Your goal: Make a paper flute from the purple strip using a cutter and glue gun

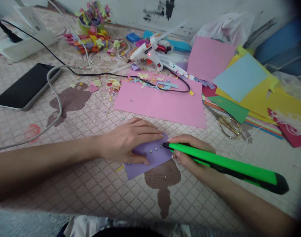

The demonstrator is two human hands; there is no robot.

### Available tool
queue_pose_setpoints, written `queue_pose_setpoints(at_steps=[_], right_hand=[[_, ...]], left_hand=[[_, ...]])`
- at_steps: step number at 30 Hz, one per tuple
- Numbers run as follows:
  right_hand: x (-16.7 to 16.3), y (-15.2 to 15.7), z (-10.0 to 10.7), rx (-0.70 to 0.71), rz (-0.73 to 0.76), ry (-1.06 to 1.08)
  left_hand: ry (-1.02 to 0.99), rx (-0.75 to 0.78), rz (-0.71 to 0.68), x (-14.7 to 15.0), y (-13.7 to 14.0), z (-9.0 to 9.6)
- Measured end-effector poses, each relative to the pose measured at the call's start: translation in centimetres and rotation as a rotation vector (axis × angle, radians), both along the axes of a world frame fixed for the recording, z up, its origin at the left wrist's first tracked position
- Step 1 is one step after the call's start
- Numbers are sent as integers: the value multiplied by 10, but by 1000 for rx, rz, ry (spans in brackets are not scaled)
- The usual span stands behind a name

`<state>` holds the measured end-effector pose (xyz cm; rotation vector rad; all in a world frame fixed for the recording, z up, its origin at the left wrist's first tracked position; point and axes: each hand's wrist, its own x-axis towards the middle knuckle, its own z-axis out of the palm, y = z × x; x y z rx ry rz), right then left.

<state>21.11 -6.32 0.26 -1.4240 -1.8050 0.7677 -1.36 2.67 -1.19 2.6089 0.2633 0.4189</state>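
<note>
A purple sheet of paper [156, 157] lies on the patterned cloth in front of me, with a row of several small round holes across it. My left hand [130, 140] rests flat on its left part, thumb and fingers apart, keeping contact with the sheet. In my right hand [190, 149] is a long green-and-black hole punch [227, 161], gripped with the fingers wrapped round it. Its black tip is over the sheet's right part, at the end of the row of holes. The palm side of my right hand is partly hidden by the tool.
Pink paper [160, 102] with paper scraps lies ahead, a glue gun [150, 54] behind it. Scissors [229, 126] and stacked coloured papers [241, 77] are at right. A tablet-like device [27, 86], white cable [57, 98] and power strip [22, 47] occupy the left.
</note>
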Motion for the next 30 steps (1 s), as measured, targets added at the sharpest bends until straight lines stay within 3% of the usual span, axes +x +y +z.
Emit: queue_pose_setpoints(at_steps=[4,10,15,22,30], right_hand=[[4,-2,0,-65,19,40],[1,0,1,19,14,13],[6,-2,0,-88,34,73],[0,0,2,3,5,23],[9,-5,-2,-63,12,98]], left_hand=[[4,3,-2,-1,0,1],[-5,-8,-4,0,0,1],[2,0,-6,0,-1,1],[-6,-8,-12,-1,0,0],[-5,12,-40,0,0,2]])
